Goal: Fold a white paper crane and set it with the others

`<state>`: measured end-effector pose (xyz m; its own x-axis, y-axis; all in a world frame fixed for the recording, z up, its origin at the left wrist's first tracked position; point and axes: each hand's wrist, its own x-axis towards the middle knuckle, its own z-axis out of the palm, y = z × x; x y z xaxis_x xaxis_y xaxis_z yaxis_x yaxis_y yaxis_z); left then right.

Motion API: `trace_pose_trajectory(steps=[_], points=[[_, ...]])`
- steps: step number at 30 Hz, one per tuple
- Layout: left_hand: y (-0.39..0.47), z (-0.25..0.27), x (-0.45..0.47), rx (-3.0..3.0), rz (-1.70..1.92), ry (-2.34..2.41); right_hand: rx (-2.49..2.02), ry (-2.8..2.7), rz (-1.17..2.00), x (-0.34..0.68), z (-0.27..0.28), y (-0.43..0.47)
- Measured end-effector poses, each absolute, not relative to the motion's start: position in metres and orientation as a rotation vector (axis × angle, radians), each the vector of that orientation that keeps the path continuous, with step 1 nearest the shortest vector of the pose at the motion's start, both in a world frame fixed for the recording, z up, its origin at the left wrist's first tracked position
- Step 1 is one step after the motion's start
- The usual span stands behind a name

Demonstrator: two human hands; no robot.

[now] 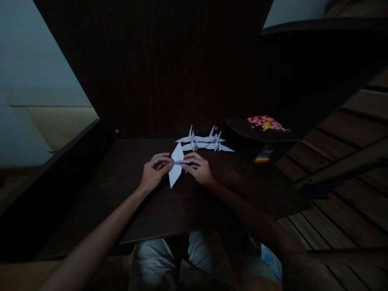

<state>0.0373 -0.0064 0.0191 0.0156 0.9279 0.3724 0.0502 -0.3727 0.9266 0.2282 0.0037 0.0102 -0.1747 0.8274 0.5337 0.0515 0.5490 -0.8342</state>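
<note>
A white origami crane (176, 176) is held above the dark desk, its two wings spread toward and away from me. My left hand (153, 171) pinches the crane's narrow end on the left. On the other side, my right hand (199, 167) grips the pointed end between thumb and fingers. Just behind, several finished white paper cranes (222, 147) stand on the desk in two close rows, wings out and necks up.
The dark wooden desk (145, 218) has a tall back panel (169, 72) and a raised left side edge (51, 165). On a low rounded shelf (239, 127) at the right lies a heap of small pink, red and yellow pieces (266, 122). A yellow-and-dark item (262, 159) sits beneath it.
</note>
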Motion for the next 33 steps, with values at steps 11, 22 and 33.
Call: trace_pose_trajectory(steps=[11, 22, 33], points=[[-0.008, 0.023, 0.038, 1.699, 1.382, 1.07, -0.794, -1.717, 0.643, 0.231, 0.014, 0.003], [-0.009, 0.025, 0.033, 2.069, 1.339, 1.112, -0.709, -1.854, 0.498, 0.235, 0.017, 0.006], [-0.01, 0.029, 0.032, 2.04, 1.347, 1.197, -0.762, -1.894, 0.429, 0.237, 0.022, 0.005]])
